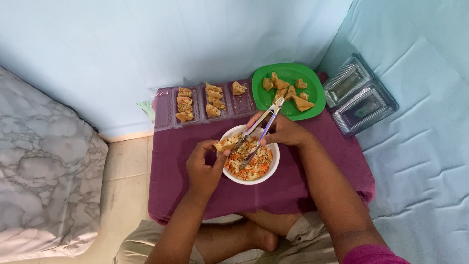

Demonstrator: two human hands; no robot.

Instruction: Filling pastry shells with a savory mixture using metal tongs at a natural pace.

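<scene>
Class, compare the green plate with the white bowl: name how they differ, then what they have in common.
The green plate is flat and holds triangular fried pieces; the white bowl is deep and holds shredded orange-and-pale salad. The plate lies at the far edge, untouched; the bowl sits nearer, between the left hand and right hand, with the tongs over it. Both are round and rest on the purple cloth.

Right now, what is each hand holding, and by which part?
Left hand pinches a tofu pocket by its lower edge; right hand holds metal tongs around mid-length.

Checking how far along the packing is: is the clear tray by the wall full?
Not full. The tray has an empty end compartment, and another holds only one piece.
</scene>
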